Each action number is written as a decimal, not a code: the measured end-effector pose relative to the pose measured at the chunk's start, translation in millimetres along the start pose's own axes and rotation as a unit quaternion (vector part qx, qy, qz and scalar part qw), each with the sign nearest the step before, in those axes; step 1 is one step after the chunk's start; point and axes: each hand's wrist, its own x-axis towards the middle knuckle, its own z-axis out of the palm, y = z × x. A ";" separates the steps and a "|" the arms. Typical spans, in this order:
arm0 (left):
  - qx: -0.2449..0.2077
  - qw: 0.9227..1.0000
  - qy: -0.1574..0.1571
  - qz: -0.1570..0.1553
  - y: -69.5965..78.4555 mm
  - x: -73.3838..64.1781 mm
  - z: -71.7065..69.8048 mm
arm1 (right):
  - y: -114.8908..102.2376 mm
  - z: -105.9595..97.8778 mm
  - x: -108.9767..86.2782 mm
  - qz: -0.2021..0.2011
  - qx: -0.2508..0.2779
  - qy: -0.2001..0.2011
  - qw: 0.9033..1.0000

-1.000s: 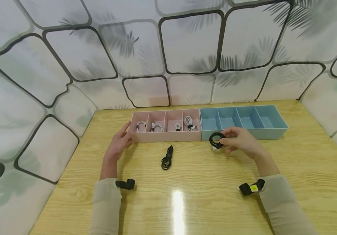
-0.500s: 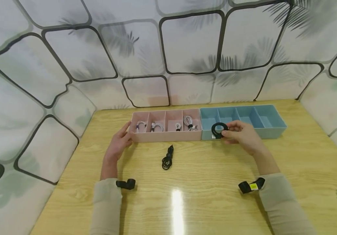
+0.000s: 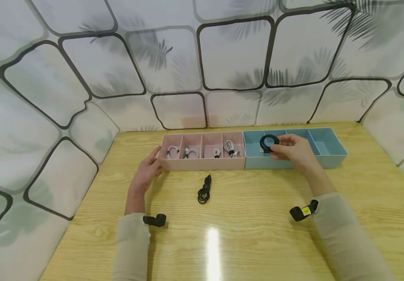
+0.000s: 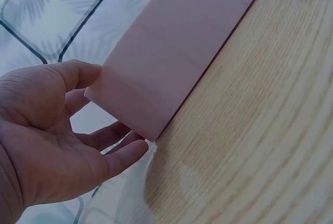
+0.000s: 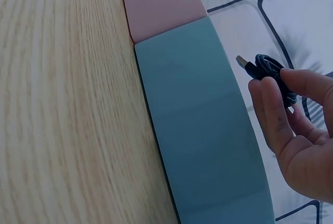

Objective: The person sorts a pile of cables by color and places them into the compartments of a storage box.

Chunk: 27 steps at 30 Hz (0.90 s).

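Observation:
My right hand (image 3: 298,152) pinches a coiled black USB cable (image 3: 266,141) between thumb and fingers, above the left compartments of the blue box (image 3: 304,162). In the right wrist view the cable's plug (image 5: 242,62) sticks out past my fingertips. My left hand (image 3: 146,171) touches the left end of the pink box (image 3: 205,164); in the left wrist view its thumb lies at the rim and its fingers, loosely bent, are by the end wall (image 4: 119,117). On the table lies another black cable (image 3: 204,191), bundled, in front of the pink box.
Each pink compartment holds a white or grey cable, such as the looped one (image 3: 228,146) at the right. Both boxes stand end to end near the back of the wooden table (image 3: 251,230), before a patterned wall (image 3: 235,54). Dividers split the blue box into several compartments.
My right hand has lifted the black USB cable from in front of the blue box up over its left compartments. My left hand stays at the pink box, and the view has shifted slightly.

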 end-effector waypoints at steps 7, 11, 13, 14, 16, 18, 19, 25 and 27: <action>-0.011 1.000 0.009 0.004 -2.6 1.8 -0.6 | -4.8 -2.5 9.0 0.012 0.020 -0.008 1.000; -0.014 1.000 0.013 0.010 -2.6 1.9 0.9 | -4.6 -3.7 14.8 0.016 0.036 -0.018 0.999; -0.014 1.000 0.014 0.011 -2.8 1.5 1.0 | -3.3 -3.5 18.0 0.018 0.032 -0.021 0.999; -0.015 1.000 0.015 0.011 -3.3 1.3 0.9 | -2.6 -3.0 19.6 0.018 0.029 -0.022 0.999; -0.016 1.000 0.016 0.009 -3.7 0.6 0.7 | -1.6 -1.8 22.1 0.019 0.016 -0.020 0.999; -0.015 1.000 0.016 0.010 -4.1 0.3 0.3 | -1.0 -0.6 24.0 0.020 0.004 -0.017 1.000; -0.017 1.000 0.016 0.011 -4.2 0.3 0.1 | -1.1 0.1 24.6 0.021 -0.002 -0.016 1.000; -0.019 1.000 0.013 0.017 -2.6 0.6 0.3 | -1.9 1.6 29.0 0.032 -0.028 -0.015 0.999; -0.017 1.000 0.012 0.019 -2.2 0.4 0.4 | -2.3 1.1 30.9 0.035 -0.029 -0.016 0.999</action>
